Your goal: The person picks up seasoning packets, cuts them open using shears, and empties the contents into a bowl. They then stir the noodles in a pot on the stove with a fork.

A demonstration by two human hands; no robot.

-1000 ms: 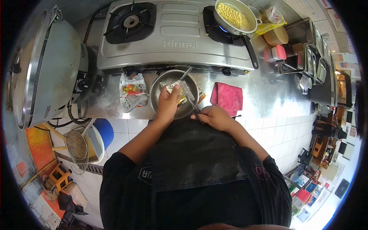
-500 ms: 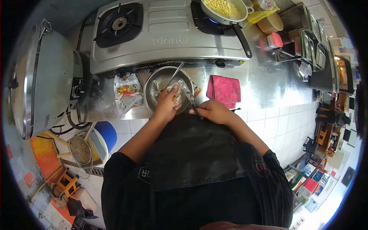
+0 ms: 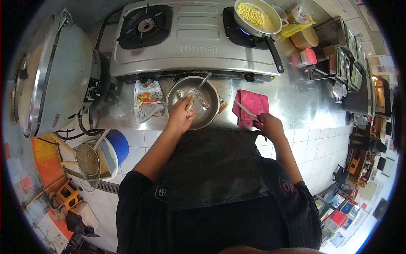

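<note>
My left hand [image 3: 182,114] is closed round some small shiny sachets [image 3: 190,103] over the steel bowl [image 3: 171,95]. A metal spoon handle [image 3: 205,80] leans out past the bowl's far rim. A silvery torn packet piece [image 3: 203,101] hangs or lies at the bowl's middle; which of the two, I cannot tell. My right hand [image 3: 270,127] grips scissors [image 3: 246,111], whose blades reach over the folded red cloth [image 3: 253,99]. To the left of the bowl lies an open printed wrapper [image 3: 149,101].
Behind the bowl stands a gas stove [image 3: 196,34]. Noodles sit in a pan [image 3: 277,26] over a blue flame, its black handle [image 3: 274,55] pointing toward me. A large lidded cooker [image 3: 67,76] stands left, above a blue bucket [image 3: 117,146]. Metal racks [image 3: 338,63] are at right.
My right hand has moved right with the scissors, away from the bowl to the red cloth. My left hand stays over the bowl with the sachets. The whole view has shifted slightly.
</note>
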